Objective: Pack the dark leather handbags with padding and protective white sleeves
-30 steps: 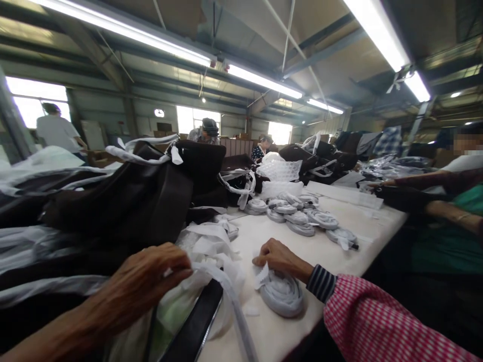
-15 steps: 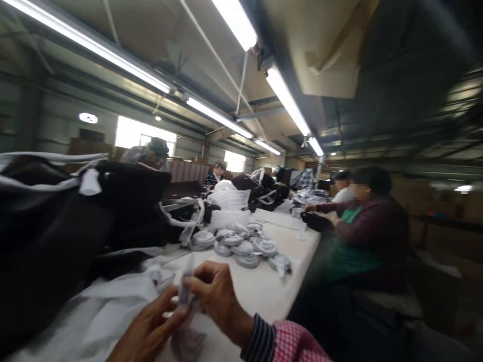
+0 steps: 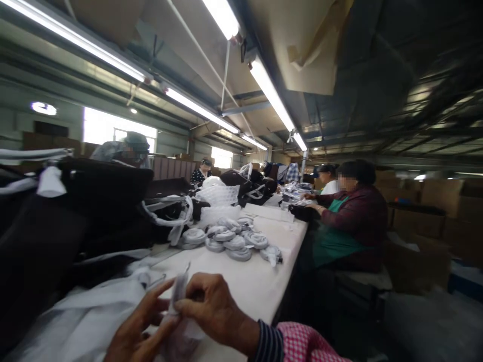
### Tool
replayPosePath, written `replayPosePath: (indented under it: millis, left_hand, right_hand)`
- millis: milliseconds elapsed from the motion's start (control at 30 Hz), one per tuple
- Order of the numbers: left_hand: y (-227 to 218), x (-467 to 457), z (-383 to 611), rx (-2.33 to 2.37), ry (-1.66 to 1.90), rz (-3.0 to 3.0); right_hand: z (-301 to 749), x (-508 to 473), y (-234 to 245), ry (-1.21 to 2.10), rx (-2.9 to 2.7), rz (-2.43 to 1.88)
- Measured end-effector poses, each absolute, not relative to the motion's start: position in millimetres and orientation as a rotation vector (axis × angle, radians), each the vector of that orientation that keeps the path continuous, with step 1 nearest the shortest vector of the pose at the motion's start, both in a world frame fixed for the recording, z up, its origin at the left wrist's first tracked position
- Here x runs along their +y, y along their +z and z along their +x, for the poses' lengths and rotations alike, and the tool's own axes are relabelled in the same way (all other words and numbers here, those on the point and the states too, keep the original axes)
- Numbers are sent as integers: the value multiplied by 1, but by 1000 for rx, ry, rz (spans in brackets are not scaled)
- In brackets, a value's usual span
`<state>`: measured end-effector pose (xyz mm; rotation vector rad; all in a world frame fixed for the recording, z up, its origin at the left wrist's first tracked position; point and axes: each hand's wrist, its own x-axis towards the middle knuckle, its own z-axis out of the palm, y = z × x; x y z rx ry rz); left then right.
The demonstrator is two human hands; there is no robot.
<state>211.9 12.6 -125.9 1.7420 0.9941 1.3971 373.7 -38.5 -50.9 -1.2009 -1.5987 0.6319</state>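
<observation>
Above the near part of the white table [image 3: 260, 296], both of my hands hold a roll of pale grey strip [image 3: 180, 290], turned edge-on and blurred. My left hand [image 3: 141, 324] has its thumb and fingers closed around the roll from the left. From the right, my right hand [image 3: 217, 309] pinches it between thumb and curled fingers. Part of the strip hangs blurred below the hands. Just beyond them lies a pile of similar coiled strips [image 3: 236, 243], several of them stacked loosely. Crumpled white sheer material [image 3: 86, 317] lies to the left of my left hand.
Dark bags or cloth pieces with white edging [image 3: 109, 201] are heaped on the left. Behind the coils lie bubble wrap [image 3: 219, 195] and a flat white piece [image 3: 267, 212]. A co-worker in a green apron [image 3: 335, 241] sits at the table's right edge; other people are farther back.
The view has turned slightly right, so the surroundings sit farther left. Both hands still hold the roll, whose angle and the finger positions have shifted a little.
</observation>
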Motion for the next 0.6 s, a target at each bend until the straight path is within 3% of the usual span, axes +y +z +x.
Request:
replayPosePath:
  millis: [167, 367, 600]
  left_hand:
    - [-92, -23, 205, 860, 1332, 1773]
    - [-76, -33, 210, 810, 1288, 1846]
    - [-69, -31, 205, 752, 1162, 1589]
  right_hand:
    - [381, -51, -42, 520, -1753, -1228]
    - [386, -40, -40, 905, -1523, -1183]
    - [374, -42, -49, 647, -1619, -1216]
